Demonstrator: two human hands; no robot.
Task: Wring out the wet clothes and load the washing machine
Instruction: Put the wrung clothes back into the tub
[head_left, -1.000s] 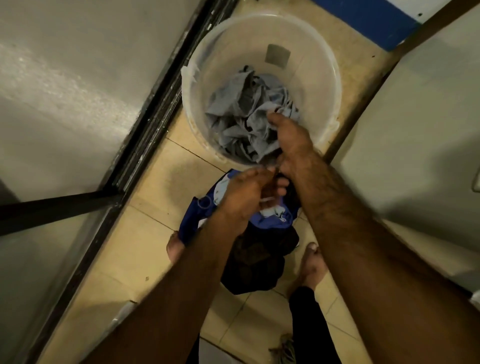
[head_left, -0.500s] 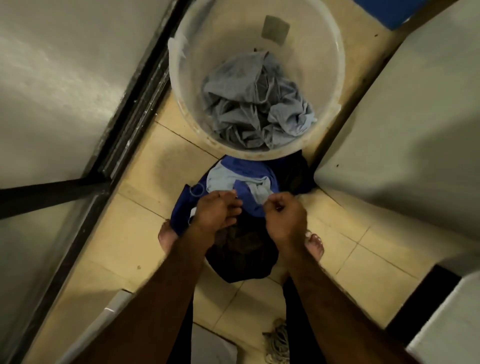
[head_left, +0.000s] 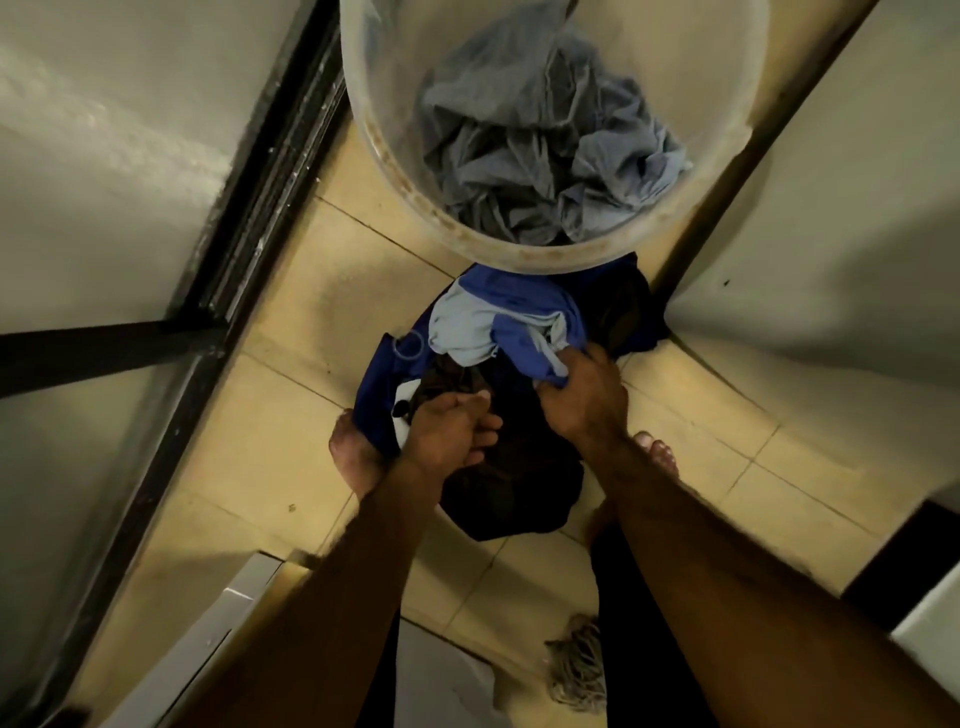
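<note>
The right hand (head_left: 582, 400) grips the blue garment (head_left: 519, 312), with the bucket (head_left: 374, 135) of grey clothes (head_left: 545, 156) just beyond. The left hand (head_left: 447, 436) beside it curls over dark clothes (head_left: 509, 478), hold unclear.

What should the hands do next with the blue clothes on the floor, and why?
Probably lift the blue and pale-blue garment off the dark cloth pile. The right hand grips its edge, while the left hand sits lower on the dark pile, so raising it would let both hands take it for wringing.
</note>
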